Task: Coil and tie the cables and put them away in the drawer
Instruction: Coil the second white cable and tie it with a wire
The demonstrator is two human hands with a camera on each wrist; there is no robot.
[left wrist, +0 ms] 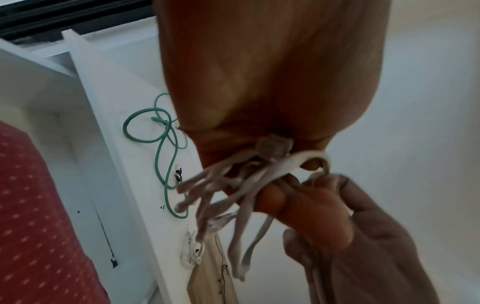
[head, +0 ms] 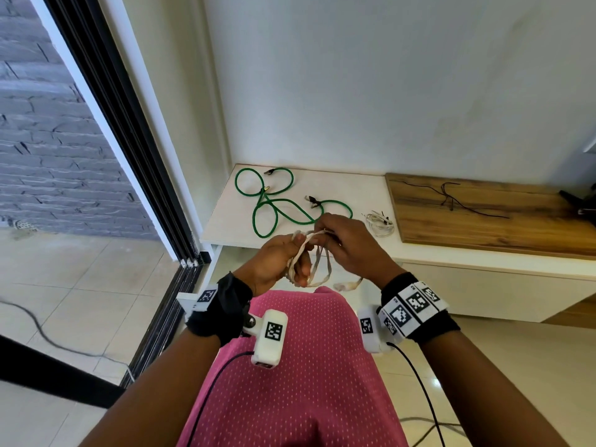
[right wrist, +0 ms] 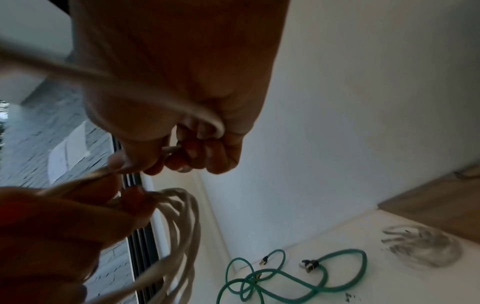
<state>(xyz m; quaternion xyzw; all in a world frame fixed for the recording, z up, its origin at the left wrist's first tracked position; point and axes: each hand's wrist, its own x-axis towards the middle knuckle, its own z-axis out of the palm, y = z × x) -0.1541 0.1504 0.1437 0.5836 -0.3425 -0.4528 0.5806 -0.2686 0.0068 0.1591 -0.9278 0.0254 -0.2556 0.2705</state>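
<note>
A flat white cable (head: 314, 264) hangs in loops between both hands, above the open white drawer (head: 225, 259). My left hand (head: 283, 259) grips the bundled loops (left wrist: 221, 197) in its curled fingers. My right hand (head: 342, 243) pinches a strand of the same cable (right wrist: 200, 117) and holds it at the top of the coil (right wrist: 179, 222). A clear plug end (head: 346, 285) dangles below. Two green cables (head: 274, 201) lie loose on the white cabinet top (head: 348, 191). A small coiled white cable (head: 380, 222) lies to their right.
A wooden board (head: 483, 221) with a thin black wire (head: 451, 198) sits on the cabinet's right part. A black-framed sliding door (head: 129, 150) stands at the left. The white wall (head: 387, 75) rises behind the cabinet. Black cords trail over the tiled floor (head: 64, 285).
</note>
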